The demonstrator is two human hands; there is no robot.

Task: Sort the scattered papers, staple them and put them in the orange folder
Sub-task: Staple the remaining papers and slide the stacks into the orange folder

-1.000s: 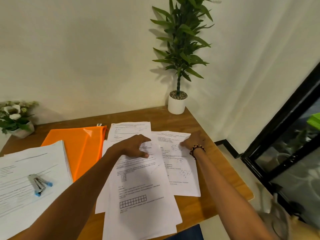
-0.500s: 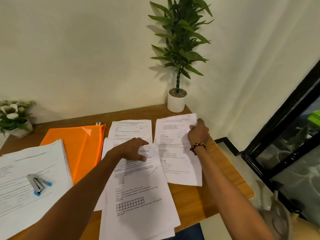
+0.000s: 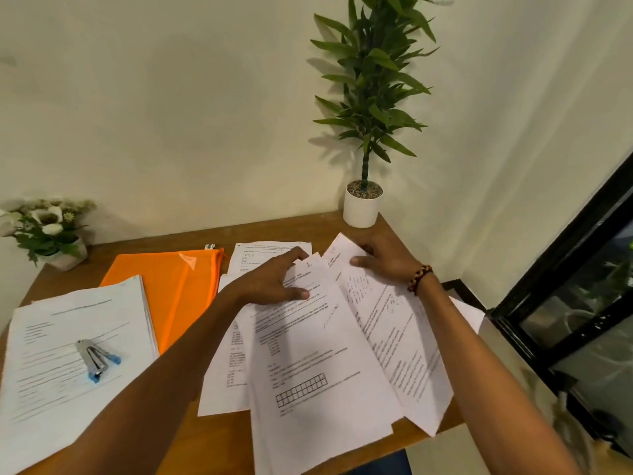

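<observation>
Sheets are being gathered at mid-bench: the right hand (image 3: 383, 260) pinches the top edge of a loose sheet (image 3: 394, 337), thumb on its face and fingers behind, with that edge lifted off the bench (image 3: 342, 443) and tilted toward the middle pile (image 3: 308, 371). The left hand (image 3: 274, 281) lies with fingers spread and fairly straight on the pile's top end, pressing it flat and gripping nothing. To do this step well, I would keep that press firm so the pile cannot fan out, lay the lifted sheet square on top, then tap the edges even before stapling. One more sheet (image 3: 270, 253) lies behind the left hand and looks ungathered. The orange folder (image 3: 171, 286) lies flat to the left, its near-left corner under a thick stack (image 3: 68, 354) that carries the stapler (image 3: 96, 359), well apart from both hands.
</observation>
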